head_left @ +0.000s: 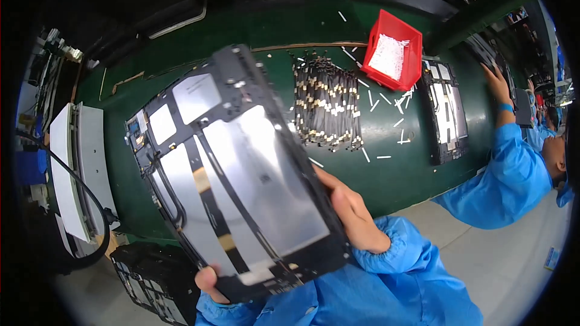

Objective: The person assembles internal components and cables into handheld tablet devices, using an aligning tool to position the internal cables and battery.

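Tilted up in front of me is a flat black electronic device panel (pixel 290 187) with large silver plates and dark ribbon cables running along it. My left hand (pixel 211 284) grips its lower left corner; only the thumb side shows, the other fingers being hidden underneath. On the right edge, my right hand (pixel 356 214) is closed around the frame, its fingertips out of sight behind it. Just beyond the panel lies a bundle of black flex cables (pixel 326 105) with gold-coloured sections, spread side by side on the green table (pixel 241 33).
A red bin (pixel 415 72) holds white strips (pixel 388 55), with more scattered around it. Another device panel (pixel 447 115) lies to the right, near a co-worker's hand (pixel 498 87). White boards (pixel 95 163) stand left; black panels (pixel 166 278) are stacked lower left.
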### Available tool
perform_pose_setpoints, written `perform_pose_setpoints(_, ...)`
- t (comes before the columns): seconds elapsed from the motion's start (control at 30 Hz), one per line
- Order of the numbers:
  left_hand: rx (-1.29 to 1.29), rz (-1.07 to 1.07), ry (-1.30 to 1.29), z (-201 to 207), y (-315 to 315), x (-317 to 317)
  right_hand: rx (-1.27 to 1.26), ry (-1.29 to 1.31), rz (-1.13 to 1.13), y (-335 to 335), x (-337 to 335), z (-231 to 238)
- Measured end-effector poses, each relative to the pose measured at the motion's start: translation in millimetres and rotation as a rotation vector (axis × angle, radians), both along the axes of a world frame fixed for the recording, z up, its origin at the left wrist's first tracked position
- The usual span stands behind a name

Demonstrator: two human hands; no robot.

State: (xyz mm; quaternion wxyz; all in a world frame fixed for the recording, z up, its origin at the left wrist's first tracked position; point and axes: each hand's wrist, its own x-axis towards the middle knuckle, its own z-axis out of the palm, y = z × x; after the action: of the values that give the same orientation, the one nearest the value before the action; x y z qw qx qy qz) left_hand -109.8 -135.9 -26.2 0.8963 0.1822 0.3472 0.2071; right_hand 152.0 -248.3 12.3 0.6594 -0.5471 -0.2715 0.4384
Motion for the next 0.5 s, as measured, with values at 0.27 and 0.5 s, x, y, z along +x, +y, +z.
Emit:
perform_pose_setpoints(0.27, 0.129, 0.14, 0.116, -3.0, 15.0, 12.0, -0.564, -0.544, -0.112, 26.9, 26.5, -0.6)
perform_pose_setpoints(0.5, 0.221, 0.183, 0.11, -11.5, 7.8, 23.6, -0.835, -0.931, -0.126, 28.9, 73.5, -23.3)
